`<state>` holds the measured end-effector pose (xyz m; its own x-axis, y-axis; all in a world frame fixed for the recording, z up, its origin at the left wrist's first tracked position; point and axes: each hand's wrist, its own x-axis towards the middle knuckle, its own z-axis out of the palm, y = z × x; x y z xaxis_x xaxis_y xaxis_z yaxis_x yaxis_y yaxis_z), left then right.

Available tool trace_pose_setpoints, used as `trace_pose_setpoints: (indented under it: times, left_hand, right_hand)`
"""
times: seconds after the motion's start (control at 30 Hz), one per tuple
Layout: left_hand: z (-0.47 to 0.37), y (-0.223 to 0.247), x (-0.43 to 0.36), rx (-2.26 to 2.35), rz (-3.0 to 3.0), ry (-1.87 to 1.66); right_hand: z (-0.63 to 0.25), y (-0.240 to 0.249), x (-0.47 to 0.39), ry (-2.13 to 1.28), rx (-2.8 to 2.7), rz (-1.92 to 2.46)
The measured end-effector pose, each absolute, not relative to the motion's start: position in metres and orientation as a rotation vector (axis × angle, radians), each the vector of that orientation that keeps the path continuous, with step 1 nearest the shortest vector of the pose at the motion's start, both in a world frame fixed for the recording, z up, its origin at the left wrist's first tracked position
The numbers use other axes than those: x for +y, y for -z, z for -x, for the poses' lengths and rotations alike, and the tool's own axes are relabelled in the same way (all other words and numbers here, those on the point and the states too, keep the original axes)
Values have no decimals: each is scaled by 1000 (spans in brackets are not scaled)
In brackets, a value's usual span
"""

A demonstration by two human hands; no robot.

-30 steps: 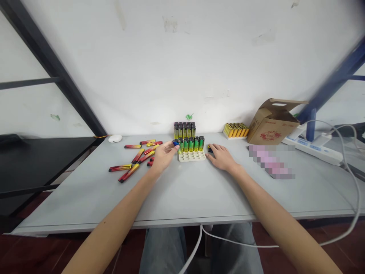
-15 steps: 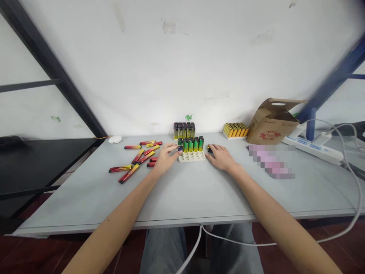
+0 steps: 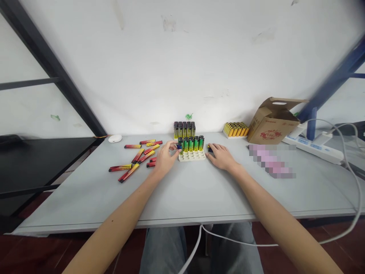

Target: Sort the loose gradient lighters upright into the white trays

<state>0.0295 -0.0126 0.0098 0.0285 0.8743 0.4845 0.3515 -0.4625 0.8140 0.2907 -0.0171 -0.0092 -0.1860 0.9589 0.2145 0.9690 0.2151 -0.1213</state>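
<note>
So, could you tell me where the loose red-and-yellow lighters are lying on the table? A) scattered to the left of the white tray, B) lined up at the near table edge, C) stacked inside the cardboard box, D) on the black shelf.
A: the red-and-yellow lighters lie scattered flat on the grey table, left of the white tray, beside the left hand.

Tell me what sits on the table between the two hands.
In the head view, the white tray of upright green-yellow lighters stands between the left hand and the right hand. Its front holes are unfilled.
</note>
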Motion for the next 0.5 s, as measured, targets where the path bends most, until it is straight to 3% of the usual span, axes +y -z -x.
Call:
trace_pose_setpoints:
  times: [0.27, 0.5]
  left_hand:
    - [-30, -17, -20, 1273, -1716, -1433]
    - [-28, -14, -18, 1339, -2160, -1456]
  right_hand:
    - [-291, 9, -17, 69, -2255, 1822]
    - [-291, 11, -16, 60, -2243, 1814]
